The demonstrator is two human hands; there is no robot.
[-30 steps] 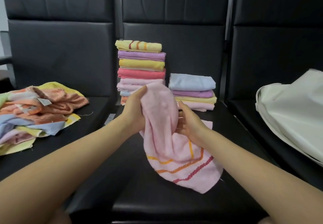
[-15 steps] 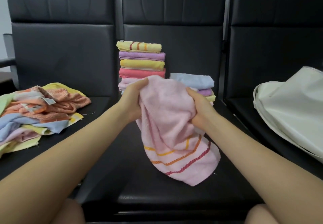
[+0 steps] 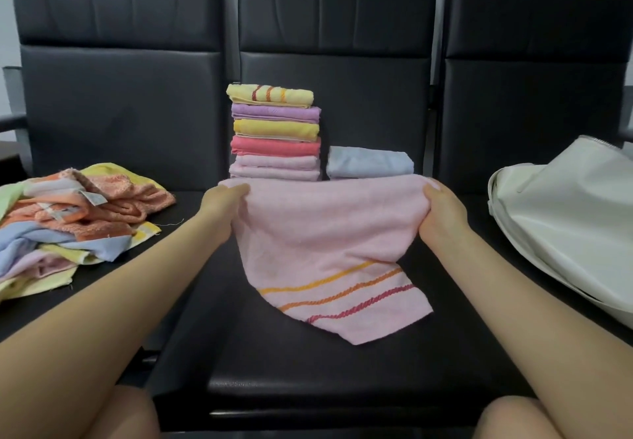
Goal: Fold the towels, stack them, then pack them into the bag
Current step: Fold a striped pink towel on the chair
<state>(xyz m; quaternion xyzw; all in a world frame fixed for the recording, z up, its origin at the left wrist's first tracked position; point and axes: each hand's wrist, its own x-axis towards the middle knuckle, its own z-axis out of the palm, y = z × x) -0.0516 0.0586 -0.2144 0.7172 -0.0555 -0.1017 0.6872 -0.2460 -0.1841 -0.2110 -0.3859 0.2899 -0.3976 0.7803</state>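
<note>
A pink towel (image 3: 325, 233) with orange and red stripes is stretched wide above the middle black seat. My left hand (image 3: 224, 200) grips its upper left corner and my right hand (image 3: 440, 207) grips its upper right corner. The striped lower end droops onto the seat. Behind it stands a tall stack of folded towels (image 3: 274, 130) with a yellow striped one on top. A lower stack (image 3: 370, 162) topped by a light blue towel sits to its right, partly hidden by the pink towel. A white bag (image 3: 565, 219) lies on the right seat.
A loose pile of unfolded towels (image 3: 68, 219) in orange, blue, yellow and pink covers the left seat. Three black seat backs (image 3: 335, 27) rise behind everything. My knees show at the bottom edge.
The pink towel was bunched between my hands. My hands have moved apart to its top corners, and it now hangs spread out flat.
</note>
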